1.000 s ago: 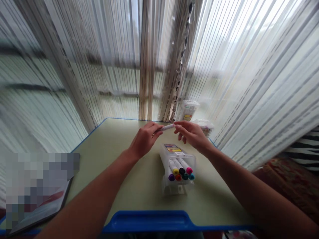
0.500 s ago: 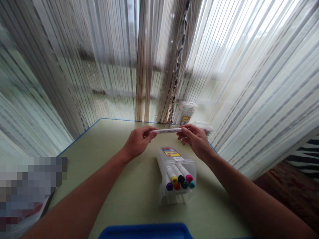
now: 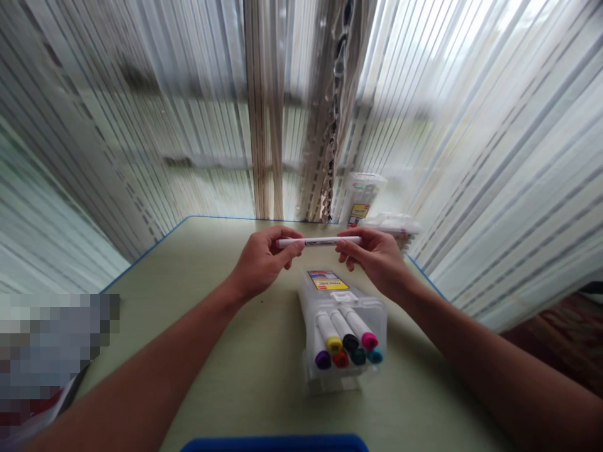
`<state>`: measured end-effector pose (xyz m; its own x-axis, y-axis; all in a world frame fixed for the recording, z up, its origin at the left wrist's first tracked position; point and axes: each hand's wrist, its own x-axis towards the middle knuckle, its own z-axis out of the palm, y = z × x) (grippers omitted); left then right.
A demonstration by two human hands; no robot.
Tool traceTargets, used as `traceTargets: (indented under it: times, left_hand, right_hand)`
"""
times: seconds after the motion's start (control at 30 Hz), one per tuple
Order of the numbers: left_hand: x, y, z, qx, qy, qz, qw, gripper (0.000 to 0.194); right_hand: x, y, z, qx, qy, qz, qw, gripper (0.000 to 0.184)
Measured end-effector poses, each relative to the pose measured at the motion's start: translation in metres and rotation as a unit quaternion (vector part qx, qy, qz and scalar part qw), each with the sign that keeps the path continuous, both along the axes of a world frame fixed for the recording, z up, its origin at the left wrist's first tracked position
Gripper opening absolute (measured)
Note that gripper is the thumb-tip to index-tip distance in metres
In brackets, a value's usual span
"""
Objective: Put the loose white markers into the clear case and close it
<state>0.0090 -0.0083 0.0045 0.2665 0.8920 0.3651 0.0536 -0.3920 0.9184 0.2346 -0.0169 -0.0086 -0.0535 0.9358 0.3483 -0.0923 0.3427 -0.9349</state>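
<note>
A white marker (image 3: 318, 242) is held level above the pale green table (image 3: 198, 301). My left hand (image 3: 262, 262) pinches its left end and my right hand (image 3: 377, 257) pinches its right end, both closed on it. Just below the hands lies a clear plastic marker case (image 3: 343, 326) on its side, with several markers inside; their coloured caps (purple, yellow, red, black, pink, teal) face me.
Two more clear plastic containers (image 3: 362, 198) stand at the table's far right edge by the sheer striped curtains (image 3: 471, 125). A blue table rim (image 3: 276, 444) runs along the near edge. A pixelated patch covers the lower left, over an open book.
The hands have drawn apart along the marker, so it now shows full length and lies level between them. The camera has tilted, shifting the case lower in view.
</note>
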Motion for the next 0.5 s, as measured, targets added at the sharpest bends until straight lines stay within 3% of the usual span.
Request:
traceTargets:
  times: [0.5]
  left_hand:
    - [-0.0029, 0.0040, -0.0013, -0.101, -0.133, -0.045, 0.985, 0.022]
  right_hand:
    - [-0.0010, -0.0041, 0.0061, -0.051, 0.063, 0.023, 0.996, 0.027]
